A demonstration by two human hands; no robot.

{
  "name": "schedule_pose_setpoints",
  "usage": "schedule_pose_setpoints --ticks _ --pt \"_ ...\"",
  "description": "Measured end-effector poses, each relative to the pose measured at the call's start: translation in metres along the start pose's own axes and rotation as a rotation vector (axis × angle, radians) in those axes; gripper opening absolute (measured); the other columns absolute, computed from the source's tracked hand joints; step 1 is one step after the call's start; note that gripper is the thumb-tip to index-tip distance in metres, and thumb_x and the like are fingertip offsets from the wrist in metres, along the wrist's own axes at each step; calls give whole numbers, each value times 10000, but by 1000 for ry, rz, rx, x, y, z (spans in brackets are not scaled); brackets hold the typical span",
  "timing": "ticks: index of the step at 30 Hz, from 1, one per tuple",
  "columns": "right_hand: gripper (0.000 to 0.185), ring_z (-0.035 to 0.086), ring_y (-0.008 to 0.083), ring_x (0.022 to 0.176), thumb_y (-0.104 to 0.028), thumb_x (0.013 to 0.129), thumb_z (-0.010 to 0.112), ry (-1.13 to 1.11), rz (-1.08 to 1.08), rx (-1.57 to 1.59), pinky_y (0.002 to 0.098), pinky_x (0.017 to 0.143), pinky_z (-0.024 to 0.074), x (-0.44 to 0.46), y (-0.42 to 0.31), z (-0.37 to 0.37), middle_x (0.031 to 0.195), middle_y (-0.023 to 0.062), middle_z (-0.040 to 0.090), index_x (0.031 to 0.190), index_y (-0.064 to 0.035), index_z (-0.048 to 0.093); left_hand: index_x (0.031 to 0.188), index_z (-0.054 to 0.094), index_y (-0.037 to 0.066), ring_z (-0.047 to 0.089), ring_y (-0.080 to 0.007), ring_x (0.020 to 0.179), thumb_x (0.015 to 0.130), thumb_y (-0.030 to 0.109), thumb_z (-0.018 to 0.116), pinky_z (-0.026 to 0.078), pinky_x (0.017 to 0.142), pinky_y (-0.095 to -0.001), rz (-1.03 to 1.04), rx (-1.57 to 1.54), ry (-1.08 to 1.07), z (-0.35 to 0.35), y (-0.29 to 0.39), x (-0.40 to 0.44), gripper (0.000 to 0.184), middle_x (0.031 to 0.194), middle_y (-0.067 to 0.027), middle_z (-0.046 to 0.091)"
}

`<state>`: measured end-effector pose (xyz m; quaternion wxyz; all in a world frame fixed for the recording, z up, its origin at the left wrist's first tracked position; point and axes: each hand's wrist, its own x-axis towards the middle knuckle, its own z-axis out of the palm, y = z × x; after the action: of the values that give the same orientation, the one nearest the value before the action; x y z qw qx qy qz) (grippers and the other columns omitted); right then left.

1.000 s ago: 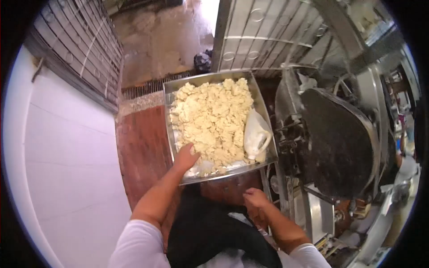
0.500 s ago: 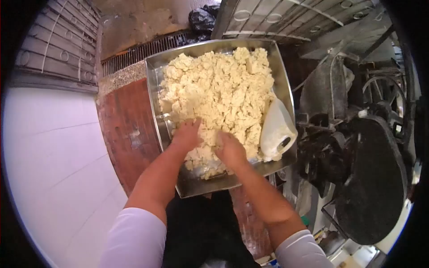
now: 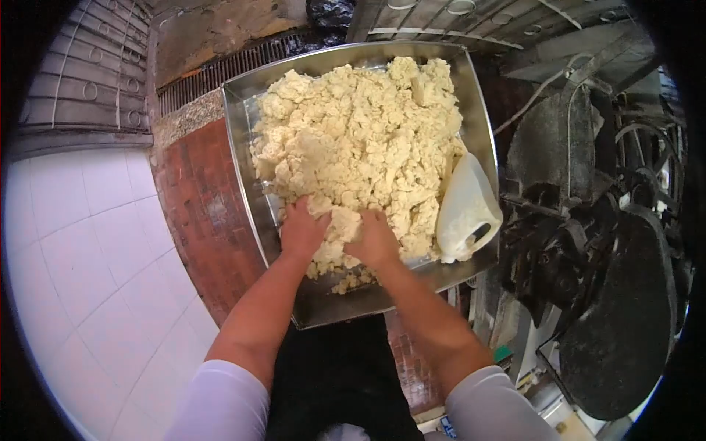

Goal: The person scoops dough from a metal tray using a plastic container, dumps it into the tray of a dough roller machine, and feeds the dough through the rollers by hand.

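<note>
Pale yellow, crumbly dough [image 3: 360, 136] fills most of a deep metal tray [image 3: 244, 180] in front of me. My left hand [image 3: 302, 231] is at the near left of the heap, its fingers curled into a clump of dough. Facing it, my right hand [image 3: 375, 242] grips the same clump from the right side. The fingertips are partly sunk in the dough. Against the tray's right wall leans a white plastic scoop [image 3: 462, 209], cut from a jug, with a handle hole; neither hand touches it.
Dark metal machinery [image 3: 610, 294] crowds the right side. White tiles [image 3: 95, 257] lie on the left, beside a red brick floor [image 3: 202, 198]. Beyond the tray are a floor grate [image 3: 220, 70], a black bag [image 3: 329, 13] and metal gates [image 3: 88, 73].
Both hands have closed in on a dough clump near the tray's front, which now bulges up between them. The view has shifted slightly; the scoop keeps its place in the tray.
</note>
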<state>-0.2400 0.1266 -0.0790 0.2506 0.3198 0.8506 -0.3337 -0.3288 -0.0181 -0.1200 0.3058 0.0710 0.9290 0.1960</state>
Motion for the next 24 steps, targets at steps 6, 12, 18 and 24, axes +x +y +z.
schedule_pose_setpoints --ticks 6,12,18,24 --pt "737 581 365 1047 -364 584 845 21 198 193 423 855 495 -31 11 30 1147 212 557 1156 -23 530 1338 415 31 529 -434 1113 791 441 685 460 922 -468 -141 -65 -22 -8 19 5 735 1254 -263 470" --pt "606 632 335 929 -408 590 840 36 211 334 414 757 508 -47 37 58 998 187 629 984 -12 606 1332 414 19 486 -425 1176 766 398 724 410 976 -462 -210 -343 64 -3 11 -11 748 1247 -264 489" --pt "569 625 310 817 -418 578 840 -1 201 270 379 686 503 -41 45 37 909 189 609 882 9 620 1319 391 -58 528 -356 1135 769 317 758 434 934 -450 -235 -575 143 29 1 -86 760 1259 -228 501" --pt "558 608 330 837 -454 598 817 11 181 262 397 729 498 -49 41 42 897 197 595 840 5 611 1282 454 -19 591 -266 1021 800 245 731 500 838 -392 -732 -1249 -235 43 -1 -70 615 1167 -142 569"
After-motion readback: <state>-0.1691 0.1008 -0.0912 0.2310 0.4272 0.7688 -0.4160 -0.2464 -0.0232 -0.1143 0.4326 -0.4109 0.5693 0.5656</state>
